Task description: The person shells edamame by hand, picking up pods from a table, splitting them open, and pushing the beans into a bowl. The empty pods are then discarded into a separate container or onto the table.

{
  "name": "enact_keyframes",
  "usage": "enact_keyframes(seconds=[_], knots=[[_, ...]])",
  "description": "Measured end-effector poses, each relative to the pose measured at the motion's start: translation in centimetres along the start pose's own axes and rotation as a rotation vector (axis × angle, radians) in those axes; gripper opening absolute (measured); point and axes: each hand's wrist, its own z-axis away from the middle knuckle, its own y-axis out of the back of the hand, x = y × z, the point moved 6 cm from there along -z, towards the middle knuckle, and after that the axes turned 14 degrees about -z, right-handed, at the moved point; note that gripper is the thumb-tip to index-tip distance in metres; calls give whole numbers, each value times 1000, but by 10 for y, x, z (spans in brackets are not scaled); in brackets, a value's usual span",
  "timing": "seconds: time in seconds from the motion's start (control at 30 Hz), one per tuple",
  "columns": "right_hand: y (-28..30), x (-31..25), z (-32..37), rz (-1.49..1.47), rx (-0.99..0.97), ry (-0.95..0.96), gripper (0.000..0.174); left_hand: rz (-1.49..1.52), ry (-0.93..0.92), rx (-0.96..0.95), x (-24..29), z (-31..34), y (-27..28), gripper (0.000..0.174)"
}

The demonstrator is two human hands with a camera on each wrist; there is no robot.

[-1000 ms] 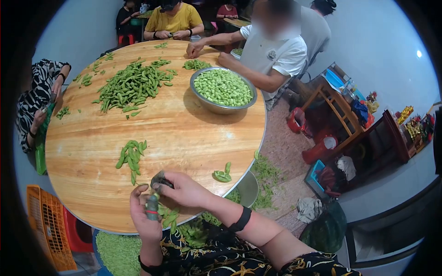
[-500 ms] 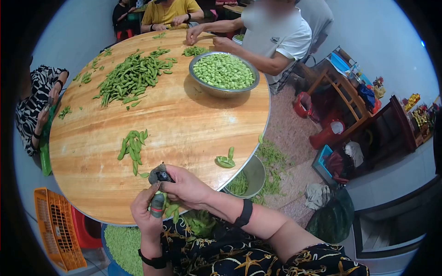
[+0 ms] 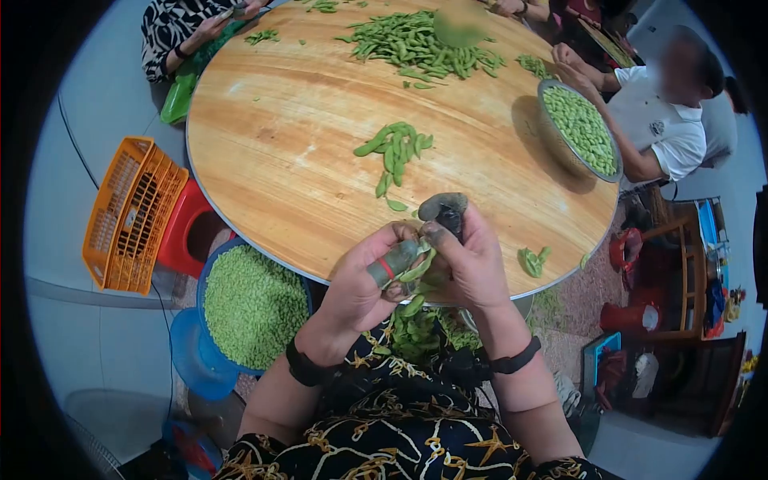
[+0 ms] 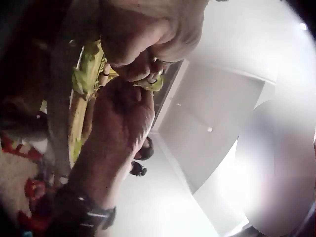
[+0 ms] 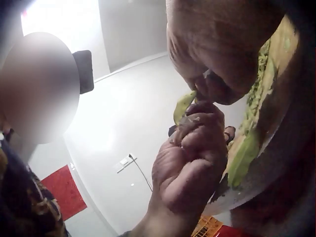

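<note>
Wooden table point(image 3: 280, 152) with pods point(image 3: 390, 158), metal bowl point(image 3: 562, 154)

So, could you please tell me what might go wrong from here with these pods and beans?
The left hand and right hand pinch a green pod near the table edge, so a bean might slip and drop off. The metal bowl of shelled beans sits beside the forearm of the person in white, where a bump could spill some. The loose pods close to the edge could be brushed off by the right arm.
</note>
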Motion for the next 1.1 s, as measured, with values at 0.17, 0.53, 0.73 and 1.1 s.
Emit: enact_keyframes(seconds=[0.17,0.53,0.73,1.1], knots=[[11,-28,-13,169,-135,-22,16,-207,7,125,17,12,31,9],[-27,0,-89,1408,-378,256,13,-250,-134,370,41,9,60,10],[-16,-16,-70,1203,-309,288,13,-300,-126,392,32,7,50,17],[-23,0,-67,1389,-291,215,23,-281,-241,403,28,3,43,20]])
